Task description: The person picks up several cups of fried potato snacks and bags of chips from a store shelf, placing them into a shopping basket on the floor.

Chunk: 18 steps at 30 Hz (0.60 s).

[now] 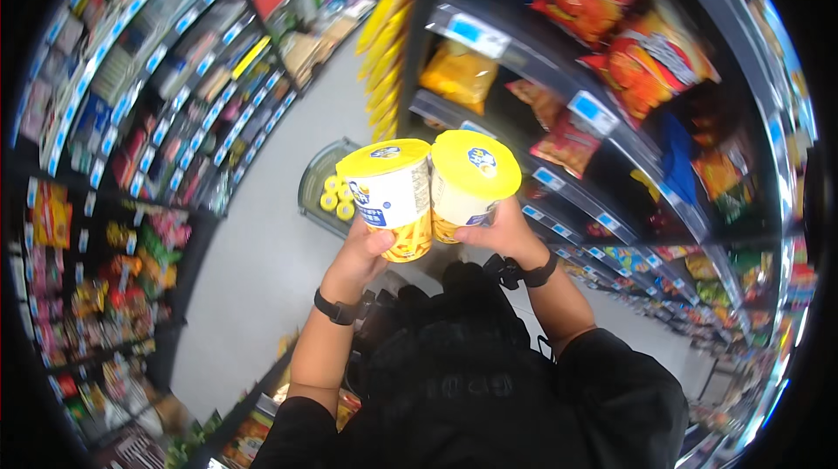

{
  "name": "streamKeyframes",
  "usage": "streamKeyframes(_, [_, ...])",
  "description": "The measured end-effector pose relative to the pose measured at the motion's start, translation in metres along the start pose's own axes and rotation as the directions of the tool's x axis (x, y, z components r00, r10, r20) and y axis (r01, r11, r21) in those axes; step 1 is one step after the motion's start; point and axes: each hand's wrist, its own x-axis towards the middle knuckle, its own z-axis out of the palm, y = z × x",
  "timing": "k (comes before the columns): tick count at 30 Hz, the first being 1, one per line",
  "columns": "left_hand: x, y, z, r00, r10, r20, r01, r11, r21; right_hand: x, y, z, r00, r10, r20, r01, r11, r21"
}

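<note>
Landmark: basket [316,176], holding yellow rolls [336,196]. Left cup [397,198]: overlapping its right side, my left hand [356,251] pinching, thumb in front. Right cup [474,174]: farther right, my right hand [508,235] likewise; other fingers mostly hidden. Done, I judge: both lifted. Outstanding: setting either down.

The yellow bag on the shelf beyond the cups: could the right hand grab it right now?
Probably not: the right hand is taken up holding a yellow-lidded cup. Nothing seems to cover the front of the yellow bag, though, so once emptied it might manage.
</note>
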Motion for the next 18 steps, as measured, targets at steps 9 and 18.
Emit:
streamKeyframes(9, [0.107, -0.030, 0.163, 0.982, -0.052, 0.182, -0.022, 0.922, 0.386, -0.144, -0.091, -0.133, 0.853, -0.156, -0.498, 0.156, 0.987, -0.042])
streamKeyframes(18, [0.205, -0.034, 0.410, 0.826, 0.065, 0.559, -0.381, 0.796, 0.470, -0.307, -0.158, -0.232, 0.586, -0.291, -0.756, 0.204, 0.956, -0.210])
